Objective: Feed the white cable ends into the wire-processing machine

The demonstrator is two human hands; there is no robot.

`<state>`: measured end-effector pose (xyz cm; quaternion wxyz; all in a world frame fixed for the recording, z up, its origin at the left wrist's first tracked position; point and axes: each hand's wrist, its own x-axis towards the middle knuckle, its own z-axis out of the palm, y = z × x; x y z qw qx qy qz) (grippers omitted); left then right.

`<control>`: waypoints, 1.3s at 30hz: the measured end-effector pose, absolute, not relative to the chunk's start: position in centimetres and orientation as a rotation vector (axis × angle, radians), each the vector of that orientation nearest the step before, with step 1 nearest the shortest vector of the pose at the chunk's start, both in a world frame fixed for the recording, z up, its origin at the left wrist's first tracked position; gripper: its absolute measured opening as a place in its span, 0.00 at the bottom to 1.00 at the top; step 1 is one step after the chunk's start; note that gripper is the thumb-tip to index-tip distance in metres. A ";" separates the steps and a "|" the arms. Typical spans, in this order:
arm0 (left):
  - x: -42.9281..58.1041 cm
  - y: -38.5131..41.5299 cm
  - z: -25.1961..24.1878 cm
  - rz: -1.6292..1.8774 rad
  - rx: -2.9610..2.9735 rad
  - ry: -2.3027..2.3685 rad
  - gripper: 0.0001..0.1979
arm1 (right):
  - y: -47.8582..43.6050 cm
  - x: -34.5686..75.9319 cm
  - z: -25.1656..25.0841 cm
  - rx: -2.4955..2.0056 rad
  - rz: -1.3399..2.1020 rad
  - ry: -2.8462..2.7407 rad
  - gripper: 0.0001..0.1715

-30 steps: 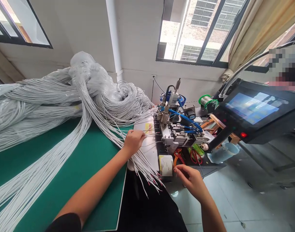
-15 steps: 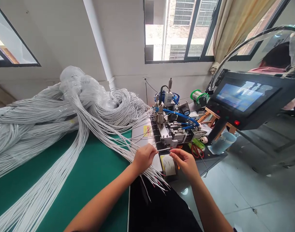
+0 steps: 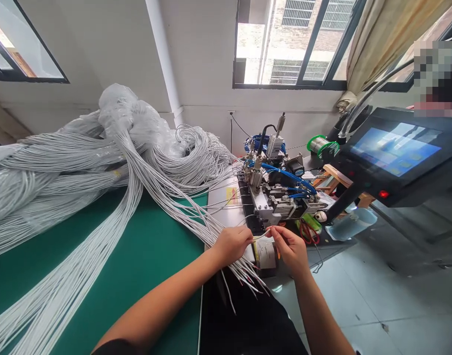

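My left hand [image 3: 235, 244] is closed on a white cable [image 3: 261, 235], whose short end sticks out to the right. The fingertips of my right hand [image 3: 289, 246] pinch that cable at its tip, where a bit of red shows. Under my left hand runs a thick bundle of white cables [image 3: 181, 213]; their loose ends, several with red or pink tips, hang over my lap. Just beyond both hands stands a machine [image 3: 264, 197] with metal cylinders and blue air tubes. A box with a pale label [image 3: 265, 252] sits below the held cable.
Coiled cables in clear plastic [image 3: 118, 108] are heaped on the green table [image 3: 166, 276]. A monitor [image 3: 396, 148] with a red lit button stands right. Behind the machine is a green wire spool [image 3: 322, 146]. A bluish container [image 3: 353, 224] stands near the monitor post. A person is partly visible far right.
My right hand has gone from beside the cable's tip to pinching it. The view has turned slightly, so the scene sits further right.
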<state>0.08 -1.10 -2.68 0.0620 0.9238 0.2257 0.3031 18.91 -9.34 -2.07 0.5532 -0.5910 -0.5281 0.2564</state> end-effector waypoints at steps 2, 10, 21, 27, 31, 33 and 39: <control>0.1 -0.8 -2.8 0.831 2.763 0.736 0.05 | -9.2 19.1 -1.9 -1.413 0.634 -1.282 0.20; 0.1 -0.6 -2.9 0.715 2.667 0.859 0.07 | -7.9 20.4 -1.8 -1.514 0.752 -1.326 0.22; 0.4 -0.5 -2.5 0.653 2.761 0.926 0.15 | -6.3 21.2 -3.2 -1.655 0.370 -1.566 0.18; 0.6 -0.6 -2.6 0.647 2.828 0.883 0.18 | -5.3 21.6 -3.8 -1.636 0.483 -1.507 0.18; 0.6 -0.6 -2.8 0.604 2.832 0.874 0.20 | -5.3 21.7 -3.8 -1.653 0.500 -1.506 0.18; 0.6 -0.6 -2.8 0.583 2.837 0.878 0.21 | -5.3 21.8 -3.9 -1.657 0.532 -1.498 0.18; 0.6 -0.6 -2.9 0.575 2.853 0.892 0.22 | -4.6 22.3 -4.8 -1.552 0.703 -1.416 0.18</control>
